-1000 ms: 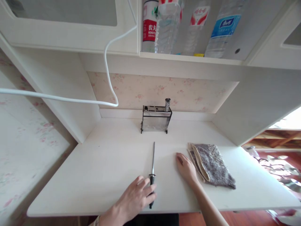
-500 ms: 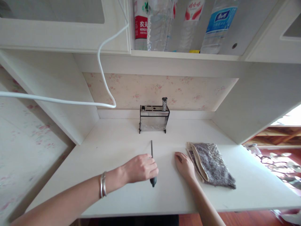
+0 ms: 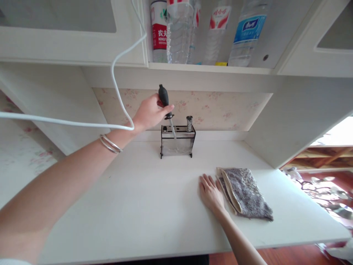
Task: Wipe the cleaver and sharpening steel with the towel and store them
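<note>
My left hand (image 3: 149, 115) is closed on the black handle of a honing steel (image 3: 163, 96). The handle is up and the thin metal rod slants down, overlapping the front of a knife block (image 3: 168, 146) in my view. Clear panels, a black frame and a slotted top make up the block, which stands near the back wall. I cannot tell whether the rod touches it. One short dark-patterned handle (image 3: 189, 124) sticks up from the block's right end. My right hand (image 3: 211, 195) rests open on the white tabletop, palm down, its fingers beside a folded grey towel (image 3: 248, 193).
A white cable (image 3: 114, 79) hangs in front of the scene and crosses my left forearm in view. Overhead, a shelf (image 3: 204, 67) holds several plastic bottles (image 3: 179, 35). White side panels (image 3: 298, 121) flank the tabletop (image 3: 132, 217).
My left hand has moved up and forward with the honing steel, turning it from handle toward me to handle up, rod down. My right hand's fingers have spread out flatter.
</note>
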The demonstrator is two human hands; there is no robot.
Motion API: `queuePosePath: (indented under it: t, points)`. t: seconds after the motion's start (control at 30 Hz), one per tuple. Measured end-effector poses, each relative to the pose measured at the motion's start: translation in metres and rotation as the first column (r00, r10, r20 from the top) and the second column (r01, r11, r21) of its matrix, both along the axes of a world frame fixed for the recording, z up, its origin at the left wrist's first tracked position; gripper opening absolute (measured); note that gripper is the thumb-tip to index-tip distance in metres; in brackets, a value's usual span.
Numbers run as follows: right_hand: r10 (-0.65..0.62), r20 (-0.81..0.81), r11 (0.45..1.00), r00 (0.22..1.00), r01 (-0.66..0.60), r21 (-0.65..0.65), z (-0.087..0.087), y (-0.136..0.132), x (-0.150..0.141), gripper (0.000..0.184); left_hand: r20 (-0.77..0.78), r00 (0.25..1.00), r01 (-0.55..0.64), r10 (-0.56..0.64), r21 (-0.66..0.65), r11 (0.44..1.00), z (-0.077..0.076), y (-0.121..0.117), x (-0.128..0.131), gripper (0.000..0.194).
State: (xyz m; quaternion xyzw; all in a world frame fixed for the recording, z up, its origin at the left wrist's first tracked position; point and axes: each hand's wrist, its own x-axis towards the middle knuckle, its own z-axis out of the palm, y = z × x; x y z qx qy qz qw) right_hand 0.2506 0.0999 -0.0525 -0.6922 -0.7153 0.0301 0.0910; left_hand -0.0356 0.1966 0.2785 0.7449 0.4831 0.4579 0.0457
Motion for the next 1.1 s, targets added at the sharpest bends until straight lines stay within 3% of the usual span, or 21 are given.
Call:
queuePosePath:
  t: [0.13, 0.3, 0.67, 1.1]
  points:
    - [-0.008, 0.004, 1.000, 1.000, 0.008, 0.006, 0.002, 0.000, 0.000, 0.046, 0.100, 0.988, -0.125, 0.114, 0.121, 0.985, 0.013, 0.033, 0.000, 0.030]
    - [-0.005, -0.004, 0.999, 1.000, 0.005, 0.034, 0.004, -0.002, -0.001, 0.044, 0.142, 0.974, -0.199, 0.178, 0.151, 0.968, 0.019, 0.051, 0.009, 0.024]
    - [-0.003, -0.017, 0.998, 1.000, 0.004, 0.061, 0.007, -0.002, -0.002, 0.043, 0.119, 0.969, -0.233, 0.218, 0.132, 0.963, -0.003, 0.069, 0.013, 0.022]
    - [-0.010, -0.022, 0.999, 1.000, 0.011, 0.049, 0.009, -0.002, -0.003, 0.043, 0.133, 0.972, -0.206, 0.191, 0.110, 0.972, -0.006, 0.088, 0.020, 0.020]
